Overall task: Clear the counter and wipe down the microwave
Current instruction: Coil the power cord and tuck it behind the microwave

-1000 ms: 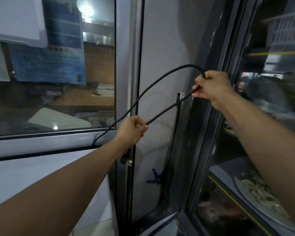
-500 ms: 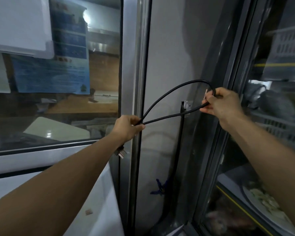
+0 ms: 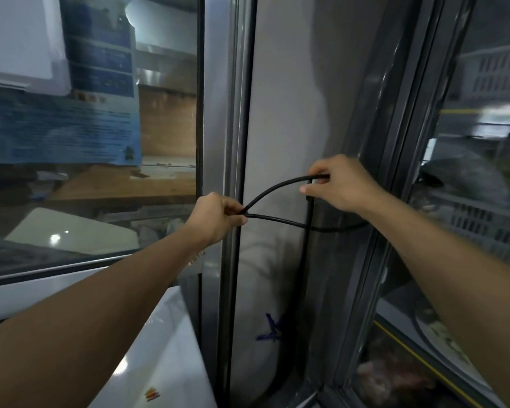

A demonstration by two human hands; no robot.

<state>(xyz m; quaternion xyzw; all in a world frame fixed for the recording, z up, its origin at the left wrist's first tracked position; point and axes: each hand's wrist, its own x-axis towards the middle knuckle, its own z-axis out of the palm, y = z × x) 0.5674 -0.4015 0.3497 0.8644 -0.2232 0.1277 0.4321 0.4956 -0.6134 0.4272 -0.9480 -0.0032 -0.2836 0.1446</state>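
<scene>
A black power cord is folded into a loop between my two hands, in front of a grey wall panel. My left hand pinches both strands where they meet, beside the metal window post. My right hand grips the loop's far bend, in front of a small metal bracket on the wall. One strand runs on below my right wrist. A white appliance top, probably the microwave, shows under my left forearm.
A glass window at the left carries blue posters and white paper. At the right a glass-door display case holds a grey crate, a plate of food and meat. Another black cable runs down the wall.
Both hands have come lower and closer together, so the cord loop is shorter and flatter. The view has tipped downward, and more of the white appliance top shows.
</scene>
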